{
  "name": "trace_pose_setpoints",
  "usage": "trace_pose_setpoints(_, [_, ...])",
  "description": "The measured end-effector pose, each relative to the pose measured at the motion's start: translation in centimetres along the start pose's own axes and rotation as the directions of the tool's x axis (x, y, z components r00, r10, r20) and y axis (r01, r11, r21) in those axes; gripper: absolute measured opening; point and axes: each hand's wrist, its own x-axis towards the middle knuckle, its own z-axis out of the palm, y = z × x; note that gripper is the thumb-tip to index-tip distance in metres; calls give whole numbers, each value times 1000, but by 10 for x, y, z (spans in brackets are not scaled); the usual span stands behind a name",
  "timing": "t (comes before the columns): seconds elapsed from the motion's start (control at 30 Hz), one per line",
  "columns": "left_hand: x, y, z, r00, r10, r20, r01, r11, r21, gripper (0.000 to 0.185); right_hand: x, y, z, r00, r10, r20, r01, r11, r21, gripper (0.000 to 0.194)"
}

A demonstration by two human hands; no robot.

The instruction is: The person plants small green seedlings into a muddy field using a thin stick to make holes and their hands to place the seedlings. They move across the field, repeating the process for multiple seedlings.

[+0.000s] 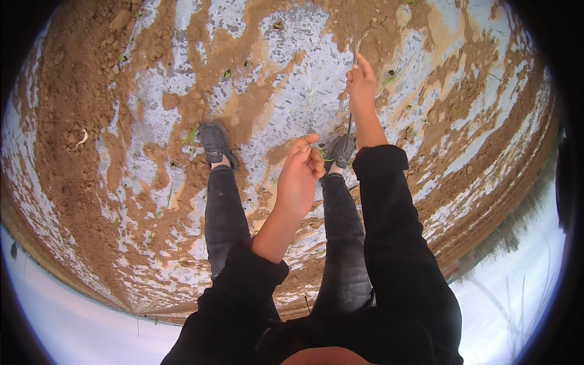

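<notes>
My right hand [362, 82] is closed around a thin dark rod [350, 125], held out ahead above the soil. The rod's lower end reaches down beside my right shoe [342, 148]; its far end is blurred. Between my two shoes, nearer to me, is my left hand [301, 166], palm turned inward with curled fingers. A thin green blade [327, 159] shows at its fingertips; whether the fingers pinch it or it lies behind them cannot be told. Plastic mulch film [301, 68], partly covered with brown soil, spreads under both hands.
My left shoe [214, 139] stands on soil and film. Small green seedlings [227, 73] show at holes in the film. Loose clods [170, 101] lie around, and a pale curled scrap [82, 139] is at the left. Bare soil [68, 96] runs along the left side.
</notes>
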Motion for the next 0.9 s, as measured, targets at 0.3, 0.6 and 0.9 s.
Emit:
trace_pose_setpoints(0.3, [17,12,31,997,-60,45,57,996,69,32,43,-10,-11,966,-199,-164,111,895,-433,33])
trace_pose_setpoints(0.6, [28,30,45,993,-113,30,110,990,91,30,44,-28,1,934,-295,-200,96,748,-657,35])
trace_pose_setpoints(0.9, [35,39,55,989,-137,49,134,989,65,30,45,-40,4,943,-301,-140,170,800,-576,35])
